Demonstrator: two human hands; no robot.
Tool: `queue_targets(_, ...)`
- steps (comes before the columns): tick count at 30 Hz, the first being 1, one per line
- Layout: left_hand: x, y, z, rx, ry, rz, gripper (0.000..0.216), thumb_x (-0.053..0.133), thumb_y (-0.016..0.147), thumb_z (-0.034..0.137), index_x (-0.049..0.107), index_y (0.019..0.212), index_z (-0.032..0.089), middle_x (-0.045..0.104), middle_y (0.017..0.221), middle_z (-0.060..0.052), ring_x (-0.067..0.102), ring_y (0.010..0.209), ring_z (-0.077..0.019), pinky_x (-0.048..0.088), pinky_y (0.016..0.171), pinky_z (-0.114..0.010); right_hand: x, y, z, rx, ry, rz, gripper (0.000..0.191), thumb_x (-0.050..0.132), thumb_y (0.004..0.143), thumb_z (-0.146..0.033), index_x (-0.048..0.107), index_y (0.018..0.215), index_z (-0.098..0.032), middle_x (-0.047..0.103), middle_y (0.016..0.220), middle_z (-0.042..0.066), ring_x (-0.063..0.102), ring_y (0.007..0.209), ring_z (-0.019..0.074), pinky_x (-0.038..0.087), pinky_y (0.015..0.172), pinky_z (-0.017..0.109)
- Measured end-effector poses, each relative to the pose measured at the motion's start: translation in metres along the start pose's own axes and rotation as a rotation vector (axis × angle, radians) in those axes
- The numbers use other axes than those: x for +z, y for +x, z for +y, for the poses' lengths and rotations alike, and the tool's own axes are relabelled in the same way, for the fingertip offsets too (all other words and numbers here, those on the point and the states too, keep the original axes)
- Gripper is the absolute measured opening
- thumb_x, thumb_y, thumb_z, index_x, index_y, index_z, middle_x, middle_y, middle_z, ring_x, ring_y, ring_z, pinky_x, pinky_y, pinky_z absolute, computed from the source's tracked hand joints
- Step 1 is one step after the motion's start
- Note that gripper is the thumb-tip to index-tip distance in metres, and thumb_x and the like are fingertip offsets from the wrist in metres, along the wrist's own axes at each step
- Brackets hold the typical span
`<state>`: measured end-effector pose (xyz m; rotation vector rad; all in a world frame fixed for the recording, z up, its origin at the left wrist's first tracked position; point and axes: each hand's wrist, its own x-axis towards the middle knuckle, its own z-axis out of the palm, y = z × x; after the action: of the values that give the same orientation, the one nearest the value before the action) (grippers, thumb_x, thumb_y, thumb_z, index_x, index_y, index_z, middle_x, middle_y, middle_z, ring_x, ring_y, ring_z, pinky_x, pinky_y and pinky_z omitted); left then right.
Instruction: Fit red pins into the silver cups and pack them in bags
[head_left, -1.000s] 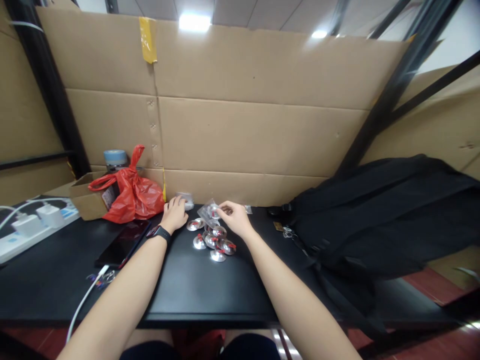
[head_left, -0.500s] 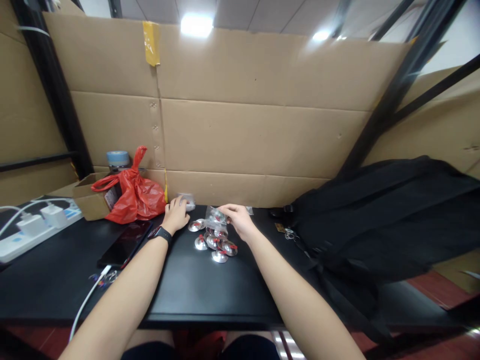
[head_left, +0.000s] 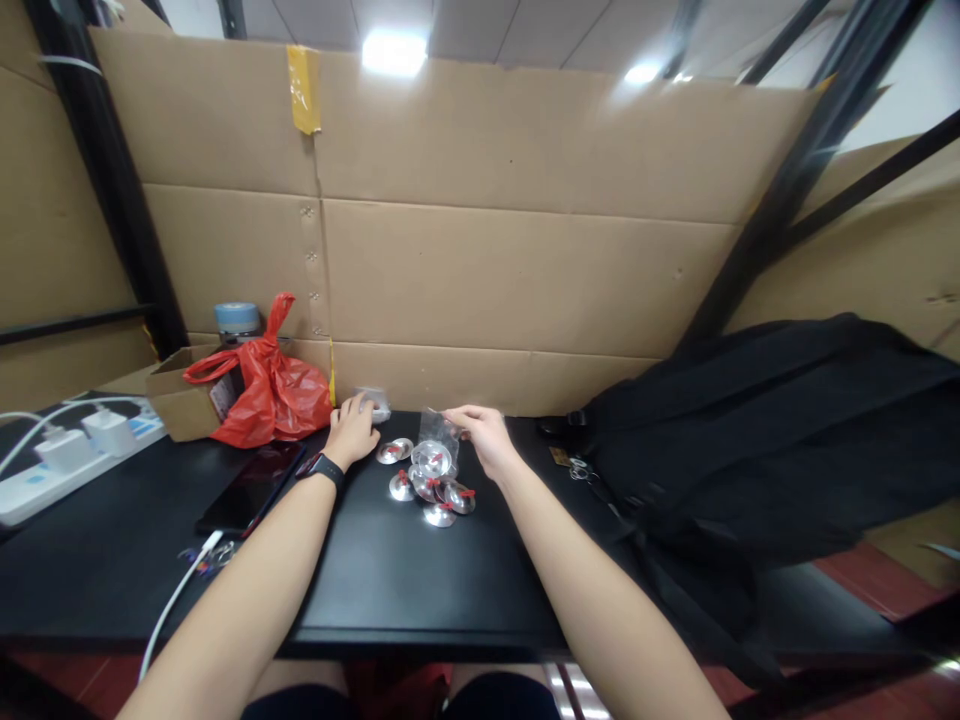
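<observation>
My right hand (head_left: pixel 484 437) pinches the edge of a small clear plastic bag (head_left: pixel 440 427) above the pile. A shiny silver domed disc (head_left: pixel 431 458) lies at the bag's lower end; I cannot tell whether it is still inside. Below it are several finger cymbals (head_left: pixel 439 514), small silver discs with red straps, heaped on the black table (head_left: pixel 405 590). A couple more finger cymbals (head_left: pixel 394 451) sit just right of my left hand (head_left: pixel 351 432). That hand lies with fingers stretched out, fingertips by another clear plastic packet (head_left: pixel 379 408), and wears a black watch (head_left: pixel 322 468).
Left of my left arm lie a dark phone (head_left: pixel 251 490) with a white cable, a red plastic bag (head_left: pixel 281 395), a small cardboard box (head_left: pixel 184 405) and a power strip (head_left: pixel 82 465). A black backpack (head_left: pixel 772 430) fills the right side. A cardboard wall (head_left: pixel 487 280) stands behind.
My right hand has shifted slightly right, lifting the plastic bag upright. The silver disc at its lower end now sits lower, over the pile. My left hand has stayed put.
</observation>
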<state>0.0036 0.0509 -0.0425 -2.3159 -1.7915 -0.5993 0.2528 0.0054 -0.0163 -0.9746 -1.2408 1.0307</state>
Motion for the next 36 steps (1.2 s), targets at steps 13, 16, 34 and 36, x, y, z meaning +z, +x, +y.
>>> queue_targets(13, 0.002, 0.003, -0.008, -0.077, -0.224, 0.017, 0.045, 0.055, 0.081, 0.023, 0.048, 0.126, 0.023, 0.047, 0.143, -0.01, 0.049, 0.13, -0.026, 0.047, 0.098, -0.042, -0.012, 0.011, 0.005, -0.109, 0.103, 0.232, 0.041, 0.078, 0.063, -0.051, 0.073, 0.084, -0.017, 0.07, 0.081, 0.006, 0.059, 0.063, 0.0145, 0.041, 0.053, 0.025)
queue_targets(16, -0.001, 0.0, -0.008, -0.082, -0.253, 0.056, 0.041, 0.054, 0.082, 0.023, 0.05, 0.123, 0.022, 0.052, 0.135, -0.009, 0.052, 0.125, -0.0243, 0.047, 0.097, -0.04, -0.015, 0.012, 0.004, -0.157, 0.035, 0.31, 0.041, 0.074, 0.067, -0.053, 0.07, 0.085, -0.016, 0.068, 0.074, 0.004, 0.059, 0.061, 0.0159, 0.043, 0.054, 0.027)
queue_targets(34, -0.03, -0.03, 0.094, 0.643, -0.005, 0.315, 0.019, 0.051, 0.095, 0.017, 0.062, 0.11, 0.022, 0.066, 0.113, -0.007, 0.056, 0.109, -0.0221, 0.037, 0.088, -0.039, 0.001, -0.002, 0.0, -0.346, -0.29, 0.07, 0.04, 0.06, 0.083, -0.058, 0.064, 0.087, -0.019, 0.064, 0.062, 0.001, 0.057, 0.051, 0.0156, 0.043, 0.051, 0.026)
queue_targets(36, -0.024, -0.026, 0.091, 0.643, 0.004, 0.336, 0.014, 0.051, 0.096, 0.019, 0.064, 0.101, 0.02, 0.068, 0.103, -0.006, 0.058, 0.1, -0.0209, 0.037, 0.084, -0.038, 0.001, 0.001, 0.004, -0.332, -0.291, 0.022, 0.039, 0.059, 0.084, -0.057, 0.064, 0.09, -0.019, 0.064, 0.062, 0.001, 0.057, 0.051, 0.0156, 0.044, 0.052, 0.026)
